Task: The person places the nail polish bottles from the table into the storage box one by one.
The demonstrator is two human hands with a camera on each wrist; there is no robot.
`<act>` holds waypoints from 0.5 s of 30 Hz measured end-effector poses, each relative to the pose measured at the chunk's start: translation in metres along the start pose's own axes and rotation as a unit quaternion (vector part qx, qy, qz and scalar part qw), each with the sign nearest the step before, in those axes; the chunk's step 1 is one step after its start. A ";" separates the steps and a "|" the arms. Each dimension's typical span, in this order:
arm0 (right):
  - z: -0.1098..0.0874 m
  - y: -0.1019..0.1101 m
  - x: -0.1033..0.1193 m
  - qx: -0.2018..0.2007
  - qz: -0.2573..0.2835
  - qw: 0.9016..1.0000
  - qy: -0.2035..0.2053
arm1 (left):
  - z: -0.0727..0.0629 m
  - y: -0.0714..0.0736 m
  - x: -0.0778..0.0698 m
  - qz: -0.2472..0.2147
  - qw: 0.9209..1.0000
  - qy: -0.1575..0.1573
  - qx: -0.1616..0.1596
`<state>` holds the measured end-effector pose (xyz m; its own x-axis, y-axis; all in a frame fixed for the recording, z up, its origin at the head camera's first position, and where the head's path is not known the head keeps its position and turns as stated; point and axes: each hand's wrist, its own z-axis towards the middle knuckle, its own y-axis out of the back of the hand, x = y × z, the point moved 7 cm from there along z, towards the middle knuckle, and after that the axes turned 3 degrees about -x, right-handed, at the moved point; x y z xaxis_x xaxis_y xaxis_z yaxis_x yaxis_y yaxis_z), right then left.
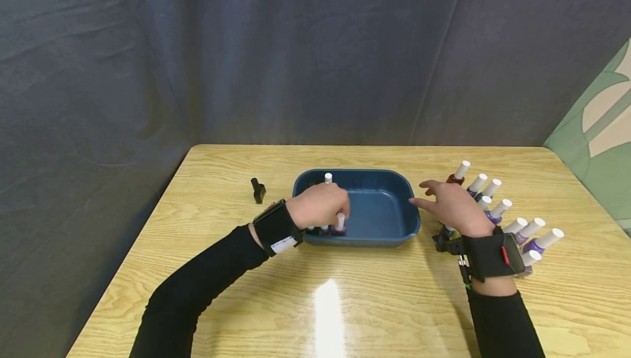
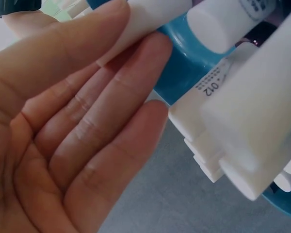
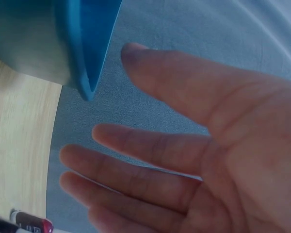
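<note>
My left hand [image 1: 319,205] reaches into the left end of a dark blue plastic bin [image 1: 377,242]. Its thumb and fingertips pinch the white cap of a nail polish bottle [image 2: 153,18], as the left wrist view shows. More white-capped nail polish bottles stand beside it in the bin, one with a cap [image 2: 264,92] close to the camera. Just outside the bin's right rim hovers my right hand [image 1: 452,207], fingers spread and holding nothing. Several white-capped nail polish bottles [image 1: 498,208] stand on the table beyond and beside that hand, partly hidden by it and its wrist strap.
Left of the bin, a small dark bottle with a black cap [image 1: 258,191] is on the wooden table [image 1: 384,303]. A grey cloth [image 1: 315,62] hangs behind the table. Leaf-patterned green fabric [image 1: 606,128] shows at the far right.
</note>
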<state>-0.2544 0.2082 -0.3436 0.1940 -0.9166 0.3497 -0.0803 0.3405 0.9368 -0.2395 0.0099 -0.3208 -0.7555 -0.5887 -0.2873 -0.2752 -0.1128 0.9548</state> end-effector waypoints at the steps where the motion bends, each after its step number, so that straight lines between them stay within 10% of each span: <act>1: 0.000 0.000 0.000 0.001 -0.001 1.000 -0.001 | 0.000 0.000 0.000 0.001 1.000 0.000 0.001; 15: 0.000 0.000 0.001 0.007 0.001 1.000 -0.005 | 0.001 -0.006 -0.001 -0.007 1.000 -0.009 0.006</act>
<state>-0.2540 0.2070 -0.3431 0.1842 -0.9181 0.3509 -0.0948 0.3388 0.9361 -0.2378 0.0116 -0.3260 -0.7619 -0.5731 -0.3018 -0.2930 -0.1105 0.9497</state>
